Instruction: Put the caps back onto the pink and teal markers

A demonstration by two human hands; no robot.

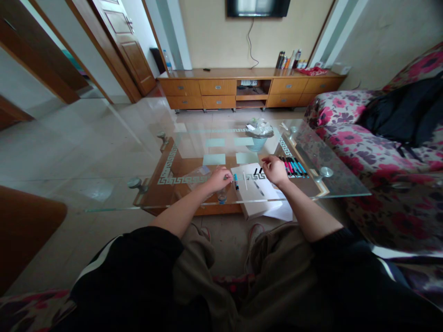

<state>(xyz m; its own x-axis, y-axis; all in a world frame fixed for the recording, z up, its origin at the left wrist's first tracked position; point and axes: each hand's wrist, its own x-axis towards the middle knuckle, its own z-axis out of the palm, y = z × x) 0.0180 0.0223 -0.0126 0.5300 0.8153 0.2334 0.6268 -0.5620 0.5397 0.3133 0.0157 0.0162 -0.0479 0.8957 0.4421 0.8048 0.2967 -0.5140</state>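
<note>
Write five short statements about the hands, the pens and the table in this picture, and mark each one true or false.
1. The glass table carries a white box. True.
2. The left hand rests on the sofa. False: it is over the table, beside a blue pen.
3. A row of pens lies to the right of the right hand. True.
4. The basket is under the television. False: it sits at the table's far side.
5. Both hands hold scissors. False: no scissors show.

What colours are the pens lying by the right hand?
Pink, blue and black pens in a row, seen in the head view.
</note>
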